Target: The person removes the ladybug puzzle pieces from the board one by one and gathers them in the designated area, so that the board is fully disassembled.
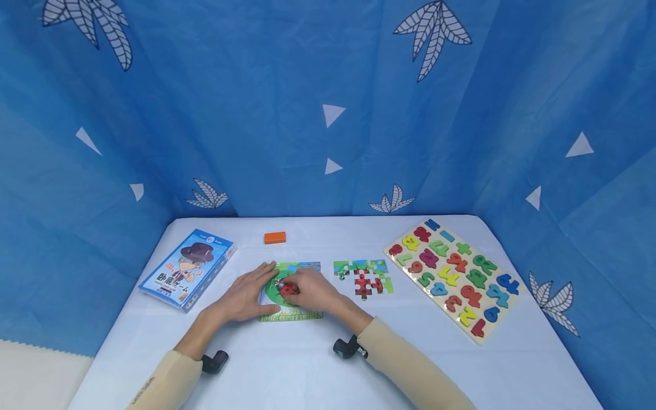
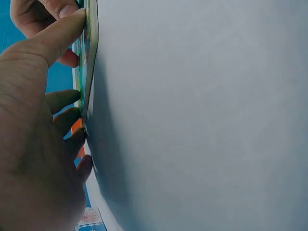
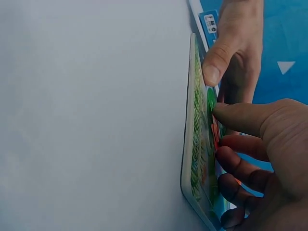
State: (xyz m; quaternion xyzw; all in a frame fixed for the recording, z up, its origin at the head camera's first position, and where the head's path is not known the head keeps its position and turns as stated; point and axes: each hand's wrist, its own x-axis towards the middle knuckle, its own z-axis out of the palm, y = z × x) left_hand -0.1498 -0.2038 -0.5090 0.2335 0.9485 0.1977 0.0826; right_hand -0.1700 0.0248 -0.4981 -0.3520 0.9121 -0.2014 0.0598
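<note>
Right hand (image 1: 314, 291): fingers curled, thumb and fingertips close together on the red ladybug (image 1: 288, 290). Can't tell whether a loose piece is pinched in there; tips are partly hidden, and the gap between them is small.

Left hand (image 1: 250, 294): spread wide, fingers near straight, gripping nothing. Thumb lies on the picture board (image 1: 289, 317) at its 8 o'clock, fingertips at about 11, so the hand brackets the 9 o'clock side.

Clock centred on the board, head view, 12 = far side. Ladybug sits about mid-board, on a green patch; board lies flat on the white table (image 1: 287, 376). Right forearm comes in from 4, left from 8, both in beige sleeves (image 1: 415, 364), each with a black wrist device (image 1: 347, 348).

Puzzle pieces (image 1: 363, 283), some joined, near the board at 3. Number board (image 1: 463, 280) further out at 3, set askew, coloured digits on it. Orange block (image 1: 274, 238) just before 12. Blue box (image 1: 187, 270) between 9 and 10, tilted clockwise. Blue curtain (image 1: 302, 136) behind, at 12.
</note>
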